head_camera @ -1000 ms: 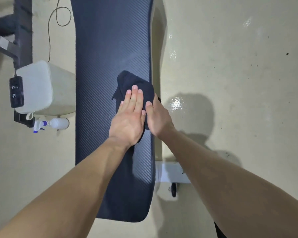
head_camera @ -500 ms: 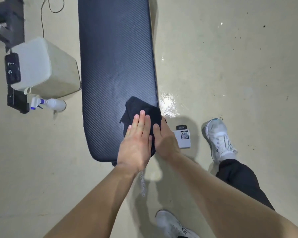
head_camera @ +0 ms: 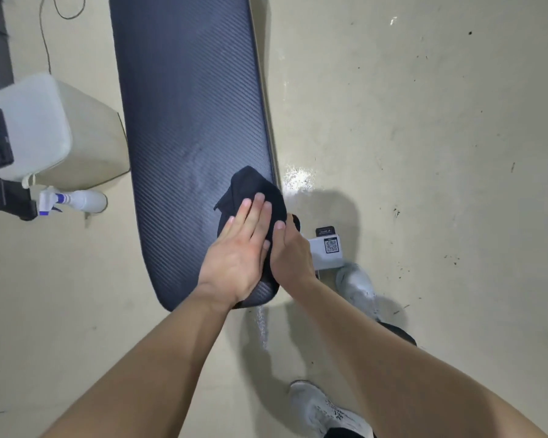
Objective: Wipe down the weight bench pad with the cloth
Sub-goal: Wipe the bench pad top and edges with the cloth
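Observation:
A long dark blue bench pad (head_camera: 187, 121) with a ribbed texture runs from the top of the head view down to its rounded near end. A black cloth (head_camera: 252, 191) lies bunched on the pad's near right corner. My left hand (head_camera: 239, 251) presses flat on the cloth, fingers together. My right hand (head_camera: 290, 257) grips the cloth's right side at the pad's edge, thumb on top. A faint damp streak shows on the pad just above the cloth.
A white spray bottle (head_camera: 76, 200) lies on the floor left of the pad, beside a pale boxy container (head_camera: 45, 131) and black frame parts (head_camera: 0, 172). A white bench foot with a QR label (head_camera: 328, 251) sits right of the pad. My two white shoes (head_camera: 355, 286) stand nearby.
Both hands slid the cloth down the pad's right side toward its near end. The view pulled back, bringing the pad's end, my shoes and the labelled foot into sight.

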